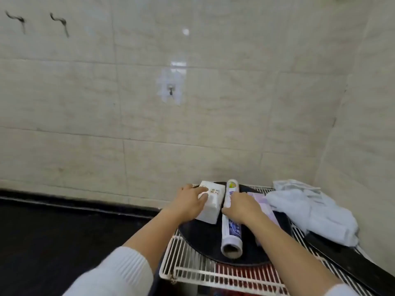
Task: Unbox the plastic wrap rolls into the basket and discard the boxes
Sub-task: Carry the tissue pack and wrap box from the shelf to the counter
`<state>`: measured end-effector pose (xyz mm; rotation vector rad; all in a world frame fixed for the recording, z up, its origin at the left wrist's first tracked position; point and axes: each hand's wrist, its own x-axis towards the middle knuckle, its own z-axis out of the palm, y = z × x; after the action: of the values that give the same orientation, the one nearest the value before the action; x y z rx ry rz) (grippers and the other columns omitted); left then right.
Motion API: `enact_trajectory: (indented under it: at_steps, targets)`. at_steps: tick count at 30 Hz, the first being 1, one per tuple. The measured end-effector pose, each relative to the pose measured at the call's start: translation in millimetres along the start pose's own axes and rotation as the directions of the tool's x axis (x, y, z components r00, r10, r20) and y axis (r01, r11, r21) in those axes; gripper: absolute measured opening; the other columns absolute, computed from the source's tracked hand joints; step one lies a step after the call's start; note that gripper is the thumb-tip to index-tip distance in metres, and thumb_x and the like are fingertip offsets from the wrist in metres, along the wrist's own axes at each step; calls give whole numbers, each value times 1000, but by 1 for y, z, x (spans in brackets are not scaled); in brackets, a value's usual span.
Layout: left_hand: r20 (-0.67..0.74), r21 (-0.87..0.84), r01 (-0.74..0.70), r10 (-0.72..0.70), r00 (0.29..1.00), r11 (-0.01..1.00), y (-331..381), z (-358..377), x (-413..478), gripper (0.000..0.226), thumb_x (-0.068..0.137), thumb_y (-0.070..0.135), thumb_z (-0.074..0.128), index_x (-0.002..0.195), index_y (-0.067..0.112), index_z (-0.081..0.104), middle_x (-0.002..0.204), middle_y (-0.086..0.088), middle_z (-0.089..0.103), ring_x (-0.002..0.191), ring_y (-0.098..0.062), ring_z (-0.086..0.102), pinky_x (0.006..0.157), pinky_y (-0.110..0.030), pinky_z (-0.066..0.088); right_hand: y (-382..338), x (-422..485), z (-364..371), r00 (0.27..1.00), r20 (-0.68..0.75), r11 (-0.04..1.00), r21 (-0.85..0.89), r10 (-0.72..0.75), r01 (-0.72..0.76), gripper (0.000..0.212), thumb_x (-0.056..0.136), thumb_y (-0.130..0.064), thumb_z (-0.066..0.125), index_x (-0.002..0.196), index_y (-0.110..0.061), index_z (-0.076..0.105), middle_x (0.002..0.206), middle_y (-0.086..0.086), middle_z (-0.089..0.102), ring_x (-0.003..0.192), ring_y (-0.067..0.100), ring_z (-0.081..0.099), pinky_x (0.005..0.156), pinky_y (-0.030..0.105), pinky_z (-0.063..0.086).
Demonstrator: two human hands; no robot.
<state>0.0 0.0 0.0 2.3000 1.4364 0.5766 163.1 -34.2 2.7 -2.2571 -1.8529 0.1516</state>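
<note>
A white box with small printed labels lies on a black round plate that rests on a white wire rack. My left hand grips the box from its left side, fingers over its top. Beside the box lies a plastic wrap roll with blue print, its open core end facing me. My right hand is closed over the middle of the roll. A pale purple box lies under and behind my right hand, partly hidden.
A crumpled white cloth or bag lies on the rack at the right. A black bar runs along the rack's right edge. A tiled wall with a hook stands close behind. A dark countertop stretches to the left.
</note>
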Motion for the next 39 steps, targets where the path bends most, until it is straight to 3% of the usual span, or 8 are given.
enact_trajectory:
  at_steps: [8, 12, 15, 20, 25, 29, 34, 39]
  targets:
    - [164, 96, 179, -193, 967, 979, 6, 34, 56, 81, 74, 52, 59, 145, 31, 28, 148, -19, 33, 139, -35, 25, 110, -45, 32, 15, 17, 30, 974, 142, 957, 206, 178, -205, 67, 81, -40, 60, 136, -10, 37, 125, 14, 58, 105, 32, 61, 68, 31, 48]
    - [122, 33, 210, -213, 970, 977, -2, 36, 67, 89, 66, 54, 66, 145, 30, 30, 144, -14, 43, 133, -33, 37, 107, -45, 37, 15, 18, 41, 960, 158, 909, 318, 231, -271, 75, 78, -43, 66, 134, -7, 31, 126, 15, 57, 108, 33, 60, 75, 36, 52]
    - [61, -148, 209, -201, 978, 967, -13, 35, 67, 81, 68, 45, 69, 141, 27, 38, 138, -10, 50, 123, -31, 48, 101, -43, 43, 12, 17, 41, 943, 161, 824, 459, 290, -331, 72, 72, -43, 71, 125, -4, 40, 120, 15, 61, 103, 32, 63, 69, 36, 54]
    - [49, -534, 242, -256, 965, 810, -45, -3, 56, 80, 56, 43, 67, 133, 40, 44, 116, 2, 50, 95, -24, 54, 66, -30, 51, -21, 20, 10, 951, 115, 725, 622, 287, -294, 63, 70, -45, 69, 117, -7, 53, 102, 11, 65, 80, 24, 66, 43, 24, 47]
    - [-82, -668, 192, -328, 941, 719, -109, -70, 34, 77, 54, 47, 63, 129, 49, 43, 120, 6, 51, 102, -23, 57, 81, -39, 53, -105, 30, -7, 995, 42, 735, 671, 92, -96, 32, 73, -42, 69, 95, -19, 62, 81, 1, 69, 66, 15, 69, 39, 21, 46]
    - [-146, -654, 208, -391, 908, 728, -195, -111, 4, 75, 61, 43, 66, 132, 45, 42, 127, 5, 51, 106, -23, 56, 89, -41, 52, -202, 43, 28, 998, 69, 722, 691, -16, -36, 48, 68, -41, 69, 107, -14, 58, 93, 5, 70, 77, 20, 71, 62, 35, 58]
    - [-167, -514, 370, -513, 842, 774, -328, -143, -59, 80, 60, 51, 59, 137, 43, 38, 134, 0, 53, 114, -27, 52, 97, -44, 47, -329, 39, 123, 978, 182, 701, 711, -105, -57, 32, 71, -36, 68, 98, -19, 62, 95, 6, 72, 81, 22, 70, 76, 41, 59]
    - [-87, -337, 573, -630, 771, 747, -459, -150, -128, 78, 70, 54, 55, 142, 43, 26, 138, -10, 49, 120, -32, 45, 100, -42, 41, -433, 8, 225, 942, 331, 745, 641, -49, -186, 52, 75, -42, 68, 113, -13, 47, 108, 5, 63, 91, 22, 64, 65, 30, 47]
